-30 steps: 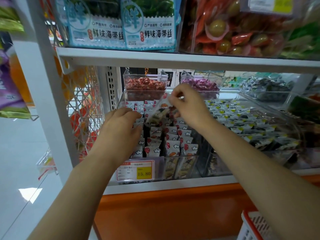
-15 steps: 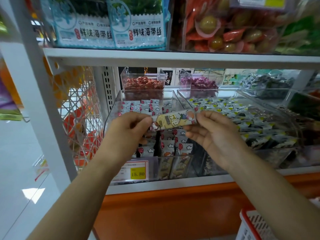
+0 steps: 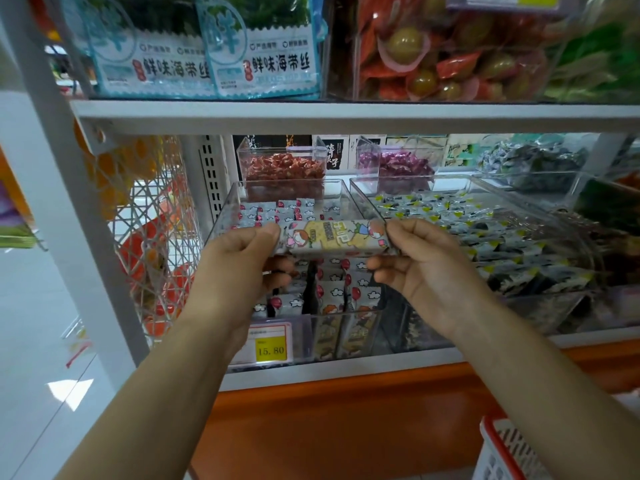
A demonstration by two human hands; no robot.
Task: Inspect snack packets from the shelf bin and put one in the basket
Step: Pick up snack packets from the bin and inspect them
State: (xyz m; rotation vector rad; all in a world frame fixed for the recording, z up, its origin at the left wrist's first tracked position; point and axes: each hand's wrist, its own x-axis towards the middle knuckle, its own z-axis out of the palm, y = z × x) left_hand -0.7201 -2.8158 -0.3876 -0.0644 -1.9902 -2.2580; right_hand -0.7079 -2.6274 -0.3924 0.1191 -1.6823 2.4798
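Shopper's L hand & R hand pinch a snack packet end-to-end over shelf bin; should keep print facing up, taut, to read.

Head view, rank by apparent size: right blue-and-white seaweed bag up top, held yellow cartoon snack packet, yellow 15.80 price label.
1. blue-and-white seaweed bag
2. yellow cartoon snack packet
3. yellow price label
Packet is nearer the camera; apparent sizes only.
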